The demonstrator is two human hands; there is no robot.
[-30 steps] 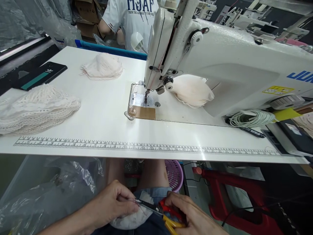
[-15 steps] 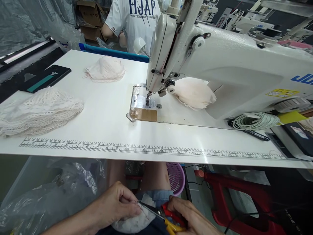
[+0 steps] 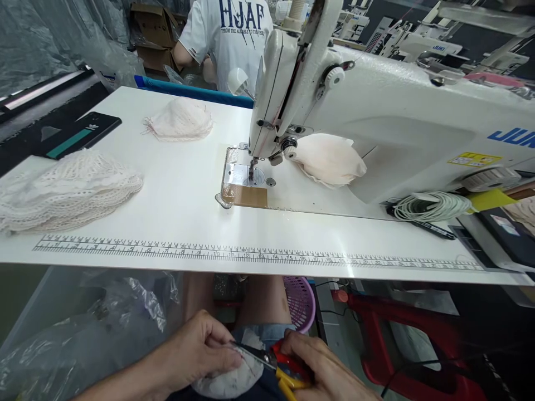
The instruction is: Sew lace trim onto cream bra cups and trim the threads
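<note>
Low in the view, over my lap, my left hand (image 3: pixel 190 353) pinches the edge of a small white lace cup piece (image 3: pixel 234 379). My right hand (image 3: pixel 324 367) grips a pair of red and yellow scissors (image 3: pixel 280 365), whose blades point left and meet the fabric at my left fingertips. Both hands are below the front edge of the white sewing table (image 3: pixel 175 189). The white sewing machine (image 3: pixel 376 122) stands on the table beyond them, its needle over the metal plate (image 3: pixel 240 175).
A stack of white lace pieces (image 3: pixel 62 189) lies at the table's left, another lace cup (image 3: pixel 179 120) further back, and cream padded cups (image 3: pixel 330 159) under the machine arm. A coiled cord (image 3: pixel 430 206) lies right. A plastic bag (image 3: pixel 83 328), a purple basket (image 3: pixel 298 301) and a red stool (image 3: pixel 401 340) sit below. Another person in a white shirt (image 3: pixel 234 33) works behind.
My hands have hardly moved; the scissors have shifted slightly along the fabric edge. The camera view has drifted a little.
</note>
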